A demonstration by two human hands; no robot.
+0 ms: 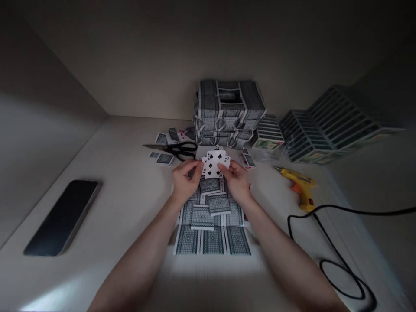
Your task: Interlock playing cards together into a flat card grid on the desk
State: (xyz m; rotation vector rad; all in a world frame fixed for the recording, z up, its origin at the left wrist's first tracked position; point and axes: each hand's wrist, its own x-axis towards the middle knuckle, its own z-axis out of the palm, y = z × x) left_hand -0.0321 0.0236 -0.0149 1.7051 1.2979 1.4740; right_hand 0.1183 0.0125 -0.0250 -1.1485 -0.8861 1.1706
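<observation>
Several playing cards (pixel 214 167) are fanned face up between my two hands, a six of spades on top and a seven behind it. My left hand (pixel 186 180) pinches their left edge between thumb and fingers. On the right side, my right hand (pixel 238 180) grips them with the thumb over the front. Below the hands lies a flat panel of playing cards (pixel 212 240), blue-grey backs up, in side-by-side columns. Several loose cards (pixel 219 203) and folded-looking pieces rest on top of it. The far part of the panel is hidden by my hands.
A box-like card structure (pixel 208 102) stands against the back wall. Scissors (pixel 180 149) lie left of it among card scraps (pixel 164 159). Packs of cards (pixel 320 125) stand back right. A yellow glue gun (pixel 302 188) with a black cord (pixel 341 212) lies right; a phone (pixel 63 219) lies left.
</observation>
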